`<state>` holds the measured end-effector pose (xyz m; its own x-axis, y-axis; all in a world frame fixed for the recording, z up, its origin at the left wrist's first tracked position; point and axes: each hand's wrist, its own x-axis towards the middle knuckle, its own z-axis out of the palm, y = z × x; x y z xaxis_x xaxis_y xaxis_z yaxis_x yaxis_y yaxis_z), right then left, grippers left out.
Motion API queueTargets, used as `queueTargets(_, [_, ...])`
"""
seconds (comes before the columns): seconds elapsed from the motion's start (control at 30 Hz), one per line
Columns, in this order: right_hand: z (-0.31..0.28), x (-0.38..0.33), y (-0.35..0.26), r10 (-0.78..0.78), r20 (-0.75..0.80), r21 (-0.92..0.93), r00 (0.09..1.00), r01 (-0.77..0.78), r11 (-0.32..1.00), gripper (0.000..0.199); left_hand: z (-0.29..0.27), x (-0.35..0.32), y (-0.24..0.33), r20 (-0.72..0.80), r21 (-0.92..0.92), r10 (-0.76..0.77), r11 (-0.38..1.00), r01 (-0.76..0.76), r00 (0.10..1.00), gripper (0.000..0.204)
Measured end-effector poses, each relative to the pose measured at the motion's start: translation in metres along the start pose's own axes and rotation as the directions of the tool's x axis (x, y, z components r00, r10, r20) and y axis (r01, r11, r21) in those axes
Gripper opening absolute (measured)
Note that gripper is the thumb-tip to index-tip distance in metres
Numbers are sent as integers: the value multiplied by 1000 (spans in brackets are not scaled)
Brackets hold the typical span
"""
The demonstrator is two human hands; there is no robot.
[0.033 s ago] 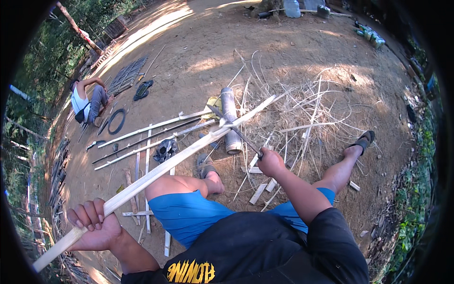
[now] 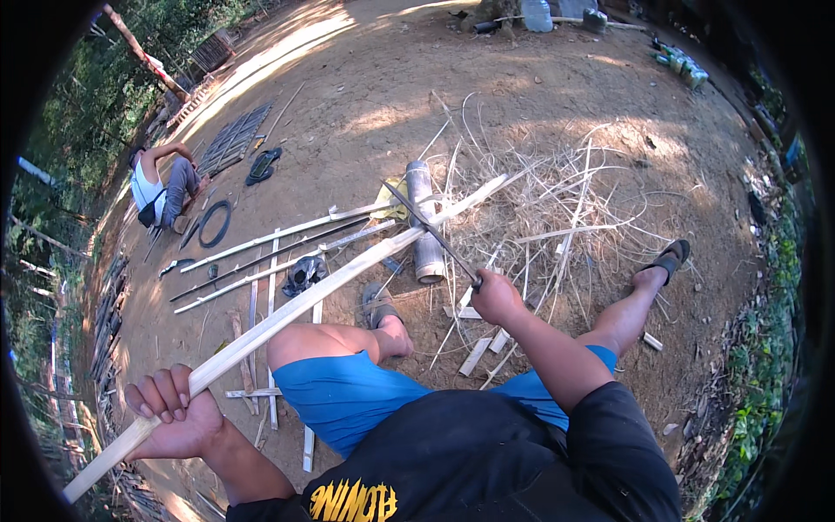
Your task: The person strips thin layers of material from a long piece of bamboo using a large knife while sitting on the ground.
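Note:
A long pale bamboo strip (image 2: pixel 296 309) runs slantwise from the lower left to the middle. My left hand (image 2: pixel 178 418) is closed around it near its lower end. Out ahead, my right hand (image 2: pixel 498 298) grips the handle of a long knife (image 2: pixel 450 249). Its dark blade crosses the strip near the far end. Beneath that crossing lies a thick, dark bamboo log (image 2: pixel 427 259), with the strip passing over it.
Thin shavings (image 2: pixel 557 196) are heaped beyond my right hand. Long strips (image 2: pixel 278 242) and a crumpled black bag (image 2: pixel 304 275) lie left of the log. A person (image 2: pixel 161 187) sits on the ground at far left, near a black coil (image 2: pixel 215 224).
The blade has shifted slightly along the strip and turned a little. A raised curl of shaving seen at the blade no longer shows. My left hand has barely moved.

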<state>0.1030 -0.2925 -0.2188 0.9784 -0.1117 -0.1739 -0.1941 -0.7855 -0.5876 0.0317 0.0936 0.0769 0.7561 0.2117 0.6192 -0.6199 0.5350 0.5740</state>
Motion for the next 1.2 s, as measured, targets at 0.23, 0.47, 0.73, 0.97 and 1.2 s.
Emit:
queueTargets(0.23, [-6,-72,-108,-278,99,333,955,232,914,28,-3,-8,-3,-2,-29,15,999,-15,1000,80])
queueTargets(0.47, [-32,-98,-184,-684,107,331,722,622,709,24,5,-13,-3,30,18,42,999,-43,999,74])
queueTargets(0.73, [20,-48,-45,75,115,264,991,-103,959,32,4,-16,-2,2,7,-10,1000,10,1000,77])
queueTargets(0.97, [-8,-78,-102,-384,91,260,919,351,900,27,8,-12,5,40,-16,18,1000,-17,999,76])
queueTargets(1.2, [-10,-35,-37,26,143,170,989,-51,984,32,-1,-14,1,-15,1,7,1000,-7,1000,77])
